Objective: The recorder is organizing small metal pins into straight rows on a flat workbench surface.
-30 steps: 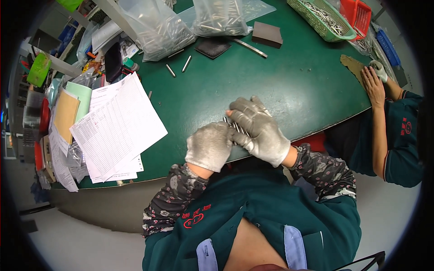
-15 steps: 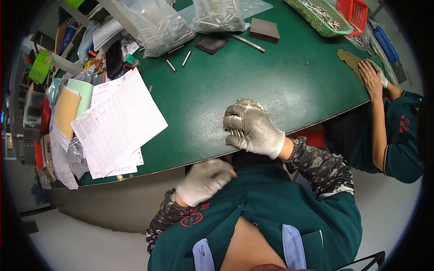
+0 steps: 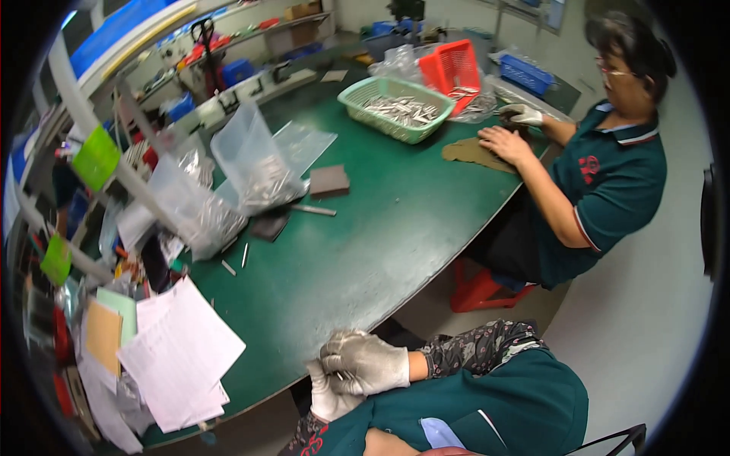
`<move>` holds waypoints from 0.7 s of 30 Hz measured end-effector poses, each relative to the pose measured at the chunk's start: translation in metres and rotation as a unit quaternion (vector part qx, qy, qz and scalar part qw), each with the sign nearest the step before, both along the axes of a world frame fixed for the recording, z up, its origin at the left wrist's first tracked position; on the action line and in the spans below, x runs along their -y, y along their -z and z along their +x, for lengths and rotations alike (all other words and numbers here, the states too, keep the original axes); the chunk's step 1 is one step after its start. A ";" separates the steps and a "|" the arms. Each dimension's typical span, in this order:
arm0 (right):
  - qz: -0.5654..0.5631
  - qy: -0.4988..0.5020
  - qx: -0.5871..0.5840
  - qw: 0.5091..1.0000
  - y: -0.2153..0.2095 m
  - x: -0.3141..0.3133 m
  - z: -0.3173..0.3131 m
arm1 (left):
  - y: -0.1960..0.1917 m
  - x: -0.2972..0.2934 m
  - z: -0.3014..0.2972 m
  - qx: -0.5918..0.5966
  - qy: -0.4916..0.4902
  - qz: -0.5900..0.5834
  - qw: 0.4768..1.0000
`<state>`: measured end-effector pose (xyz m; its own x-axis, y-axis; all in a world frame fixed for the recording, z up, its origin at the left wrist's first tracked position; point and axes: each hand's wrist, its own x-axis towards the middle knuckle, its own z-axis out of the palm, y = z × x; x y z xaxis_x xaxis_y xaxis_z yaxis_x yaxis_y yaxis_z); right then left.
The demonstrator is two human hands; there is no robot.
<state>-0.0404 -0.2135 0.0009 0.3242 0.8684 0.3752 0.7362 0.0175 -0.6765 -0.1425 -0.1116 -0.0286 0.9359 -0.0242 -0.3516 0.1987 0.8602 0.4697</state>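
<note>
My right hand (image 3: pixel 369 361), in a worn grey-white glove, is closed at the table's near edge around several thin metal pins (image 3: pixel 343 375), of which only a small glint shows. Pressed against it from below left is my gloved left hand (image 3: pixel 327 399). Its fingers are bent in and partly covered by the right hand, so what they hold is hidden. Both hands meet close to my body. Farther up the green table lie two loose metal pins (image 3: pixel 245 255), a dark flat pad (image 3: pixel 271 226), a metal bar (image 3: pixel 313 210) and a brown-grey block (image 3: pixel 329 182).
Printed sheets (image 3: pixel 182 353) cover the table's left end. Clear plastic bags (image 3: pixel 262 163) of metal pins stand behind. A green basket (image 3: pixel 395 114) of metal parts and a red basket (image 3: pixel 456 72) are farther back. A co-worker (image 3: pixel 608 167) sits at right, hands on a brown cloth (image 3: pixel 475 154).
The view has swung up and to the right, bringing in more of the room and the co-worker. My hands, apart before, have come together near the table edge.
</note>
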 end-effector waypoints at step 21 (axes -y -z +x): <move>0.063 -0.061 0.027 0.996 -0.056 -0.019 0.034 | -0.029 -0.046 0.025 -0.054 0.124 0.116 0.984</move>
<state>-0.0062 -0.1946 0.0571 0.1952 0.8448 0.4983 0.7588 0.1919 -0.6225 -0.1180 -0.0651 0.0007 0.8677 -0.1545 -0.4724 0.4490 0.6515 0.6116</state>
